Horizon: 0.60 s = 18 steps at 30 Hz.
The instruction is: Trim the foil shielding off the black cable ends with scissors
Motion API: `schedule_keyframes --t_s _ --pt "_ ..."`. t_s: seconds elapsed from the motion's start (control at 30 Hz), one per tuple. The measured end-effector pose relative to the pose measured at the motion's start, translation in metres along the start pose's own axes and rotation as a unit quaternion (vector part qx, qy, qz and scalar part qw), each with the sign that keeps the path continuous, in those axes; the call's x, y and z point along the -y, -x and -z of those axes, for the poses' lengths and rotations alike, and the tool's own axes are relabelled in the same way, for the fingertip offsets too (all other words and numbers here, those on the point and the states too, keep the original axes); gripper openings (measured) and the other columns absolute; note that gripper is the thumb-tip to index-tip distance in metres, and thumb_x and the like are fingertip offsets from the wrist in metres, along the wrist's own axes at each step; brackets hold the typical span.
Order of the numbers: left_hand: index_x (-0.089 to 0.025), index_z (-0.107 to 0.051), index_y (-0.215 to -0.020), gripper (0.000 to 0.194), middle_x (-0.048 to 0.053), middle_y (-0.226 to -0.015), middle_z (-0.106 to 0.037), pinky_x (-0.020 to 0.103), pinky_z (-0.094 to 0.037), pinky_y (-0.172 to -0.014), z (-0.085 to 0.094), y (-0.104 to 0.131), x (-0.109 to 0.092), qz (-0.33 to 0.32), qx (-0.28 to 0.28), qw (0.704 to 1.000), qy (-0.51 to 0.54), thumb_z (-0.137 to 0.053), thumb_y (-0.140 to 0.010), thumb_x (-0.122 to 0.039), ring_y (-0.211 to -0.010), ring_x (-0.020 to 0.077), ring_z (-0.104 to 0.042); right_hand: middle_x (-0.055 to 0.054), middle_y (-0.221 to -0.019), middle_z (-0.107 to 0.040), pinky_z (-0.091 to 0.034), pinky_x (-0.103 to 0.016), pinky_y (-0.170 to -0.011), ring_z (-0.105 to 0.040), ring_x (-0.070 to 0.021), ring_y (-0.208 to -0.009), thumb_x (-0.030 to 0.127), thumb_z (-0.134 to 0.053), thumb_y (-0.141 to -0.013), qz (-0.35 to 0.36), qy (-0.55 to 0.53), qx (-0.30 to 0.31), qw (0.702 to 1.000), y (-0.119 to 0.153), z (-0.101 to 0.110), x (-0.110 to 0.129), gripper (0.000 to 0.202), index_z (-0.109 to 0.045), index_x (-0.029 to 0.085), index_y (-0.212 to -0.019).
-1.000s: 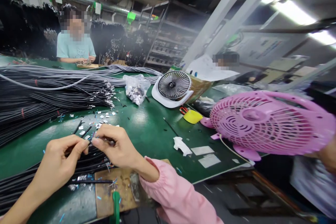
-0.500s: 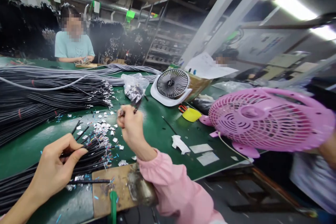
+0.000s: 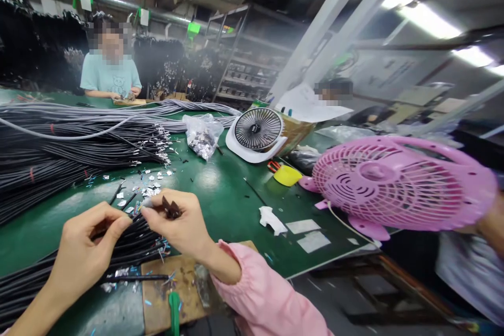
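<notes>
My left hand [image 3: 92,244] is closed, its thumb and forefinger pinching a black cable [image 3: 136,216] near the end. My right hand [image 3: 183,226] is curled around a dark pointed tool [image 3: 171,209] of a kind I cannot make out, its tips sticking up from the fist. The right thumb and fingertips are close to the cable's end, which they partly hide. Below both hands lies a bundle of black cables [image 3: 137,249] with coloured wire ends. Scraps of silver foil [image 3: 151,189] are scattered just beyond.
A wooden board [image 3: 157,299] with a green-handled tool [image 3: 174,312] sits at the near edge. Larger cable bundles [image 3: 79,149] lie left. A bag of foil scraps [image 3: 202,136], a white fan [image 3: 258,134] and a pink fan [image 3: 394,184] stand beyond. A co-worker [image 3: 111,73] sits opposite.
My right hand has come down and left, from above the foil scraps to the cable end at my left hand. The left hand keeps its pinch, nearly still.
</notes>
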<state>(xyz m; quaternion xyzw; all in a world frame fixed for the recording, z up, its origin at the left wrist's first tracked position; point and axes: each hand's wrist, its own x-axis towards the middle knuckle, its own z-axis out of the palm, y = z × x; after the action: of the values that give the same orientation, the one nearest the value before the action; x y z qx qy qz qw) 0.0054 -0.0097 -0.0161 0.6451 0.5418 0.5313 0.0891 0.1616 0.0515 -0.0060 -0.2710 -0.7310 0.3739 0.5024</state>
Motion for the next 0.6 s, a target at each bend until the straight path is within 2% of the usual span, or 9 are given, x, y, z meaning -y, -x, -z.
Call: schedule_keyframes --t_s 0.1,0.2,0.27,0.33,0.43,0.53,0.6 --pt "-0.022 -0.066 -0.057 0.026 -0.005 -0.049 -0.059 0.016 -0.040 -0.041 -0.001 0.000 -0.001 0.002 0.006 1.000 -0.004 -0.061 -0.081 -0.032 -0.042 0.0083 -0.053 0.001 -0.053 -0.057 -0.038 -0.021 -0.043 -0.046 -0.0087 -0.046 0.015 -0.063 -0.073 0.047 0.021 -0.032 0.998 0.002 0.001 -0.005 0.012 -0.066 0.017 -0.061" --pt "-0.021 -0.066 -0.056 0.027 -0.005 -0.049 -0.061 0.015 -0.041 -0.041 -0.003 0.000 -0.003 0.018 0.003 1.000 -0.001 -0.061 -0.080 -0.032 -0.041 0.0083 -0.055 -0.001 -0.062 -0.067 -0.048 -0.021 -0.049 -0.057 -0.0103 -0.052 0.011 -0.063 -0.077 0.158 0.062 -0.055 0.984 0.006 0.001 -0.012 0.010 -0.070 0.017 -0.074" --pt "-0.021 -0.066 -0.056 0.027 -0.005 -0.048 -0.061 0.014 -0.041 -0.040 -0.004 0.000 -0.003 0.034 -0.010 0.999 0.004 -0.061 -0.079 -0.033 -0.040 0.0080 -0.054 -0.003 -0.068 -0.071 -0.054 -0.021 -0.056 -0.063 -0.0112 -0.058 0.010 -0.063 -0.081 0.229 0.081 -0.048 0.969 0.009 0.001 -0.017 0.010 -0.070 0.017 -0.079" --pt "-0.020 -0.066 -0.056 0.027 -0.005 -0.048 -0.061 0.014 -0.041 -0.039 -0.005 0.000 -0.003 0.047 -0.023 0.999 0.013 -0.062 -0.079 -0.034 -0.039 0.0079 -0.054 -0.004 -0.070 -0.072 -0.056 -0.021 -0.058 -0.066 -0.0113 -0.060 0.011 -0.064 -0.084 0.272 0.079 -0.026 0.959 0.011 0.000 -0.021 0.009 -0.070 0.017 -0.082" --pt "-0.020 -0.066 -0.056 0.026 -0.005 -0.048 -0.062 0.014 -0.042 -0.039 -0.005 0.000 -0.003 0.053 -0.037 0.998 0.021 -0.063 -0.078 -0.034 -0.039 0.0081 -0.055 -0.003 -0.067 -0.071 -0.054 -0.020 -0.054 -0.064 -0.0109 -0.057 0.012 -0.064 -0.084 0.258 0.081 -0.038 0.962 0.012 0.000 -0.018 0.009 -0.070 0.018 -0.080" --pt "-0.020 -0.065 -0.055 0.025 -0.006 -0.047 -0.061 0.013 -0.042 -0.039 -0.004 0.000 -0.004 0.054 -0.047 0.997 0.020 -0.063 -0.077 -0.034 -0.039 0.0077 -0.053 -0.002 -0.062 -0.066 -0.050 -0.021 -0.048 -0.058 -0.0110 -0.052 0.012 -0.064 -0.079 0.186 0.095 -0.087 0.974 0.010 0.001 -0.009 0.008 -0.069 0.018 -0.077" --pt "-0.021 -0.065 -0.056 0.024 -0.006 -0.048 -0.061 0.013 -0.042 -0.040 -0.003 0.000 -0.005 0.053 -0.050 0.997 0.021 -0.064 -0.077 -0.033 -0.040 0.0077 -0.054 0.000 -0.059 -0.063 -0.045 -0.021 -0.045 -0.053 -0.0101 -0.048 0.014 -0.066 -0.077 0.135 0.086 -0.086 0.983 0.008 0.001 -0.005 0.004 -0.069 0.017 -0.075"
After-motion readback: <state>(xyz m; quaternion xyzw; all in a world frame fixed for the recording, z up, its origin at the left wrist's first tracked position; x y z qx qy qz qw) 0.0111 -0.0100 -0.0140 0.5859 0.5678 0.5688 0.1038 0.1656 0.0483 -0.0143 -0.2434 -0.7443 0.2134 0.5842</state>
